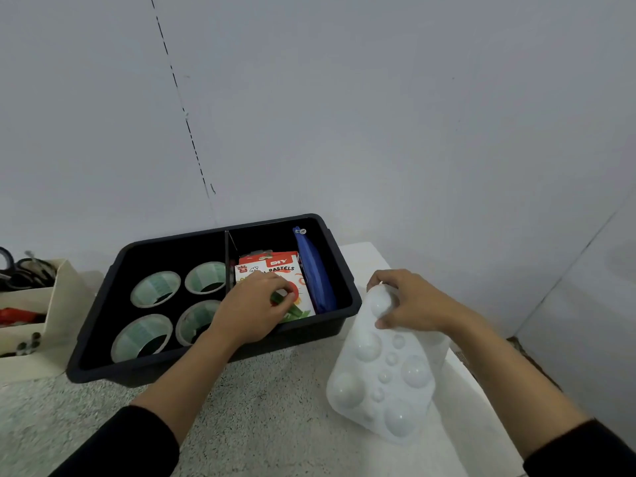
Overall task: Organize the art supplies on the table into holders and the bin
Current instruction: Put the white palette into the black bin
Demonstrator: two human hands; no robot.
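A black bin (pixel 103 342) stands on the table, split by a divider. Its left part holds several rolls of tape (pixel 155 289). Its right part holds a box of oil pastels (pixel 275 268) and a blue pouch (pixel 315 273). My left hand (pixel 254 309) reaches into the right part and lies on the pastel box, fingers curled at its front edge; whether they grip it is unclear. My right hand (pixel 402 301) grips the top edge of a white plastic paint palette (pixel 382 376), held tilted up with its underside towards me, right of the bin.
A cream holder (pixel 58 297) at the left edge holds scissors, a red tool and dark markers. The grey speckled table (pixel 268 407) lies in front of the bin. A wall stands close behind, and the table's right edge runs past the palette.
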